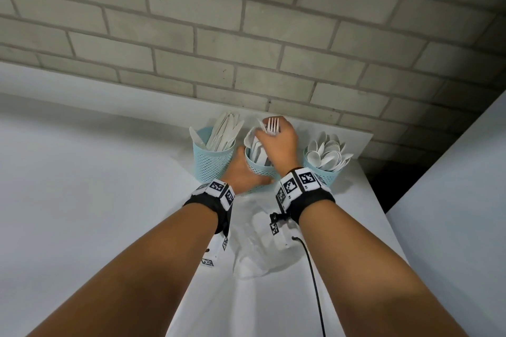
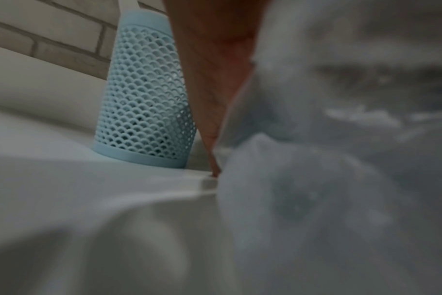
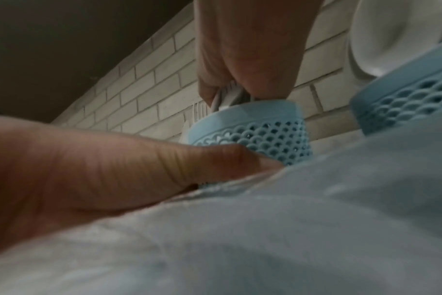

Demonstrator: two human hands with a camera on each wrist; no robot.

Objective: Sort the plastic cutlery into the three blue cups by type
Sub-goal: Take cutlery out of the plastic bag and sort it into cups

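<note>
Three blue mesh cups stand in a row against the brick wall. The left cup (image 1: 212,157) (image 2: 144,95) holds knives and the right cup (image 1: 324,171) (image 3: 404,103) holds spoons (image 1: 327,152). Around the lower part of the middle cup (image 1: 260,169) (image 3: 255,129), my left hand (image 1: 246,172) curls, its thumb (image 3: 164,167) lying across the mesh. Just above that cup's rim, my right hand (image 1: 273,133) (image 3: 240,85) grips a bunch of white forks (image 1: 272,124) (image 3: 230,96), tines up, handles down inside the cup.
A crumpled clear plastic bag (image 1: 257,243) (image 2: 341,139) (image 3: 265,229) lies on the white table (image 1: 109,200) just in front of the cups, under my wrists. The brick wall is right behind the cups. The table's right edge (image 1: 383,200) is near the spoon cup.
</note>
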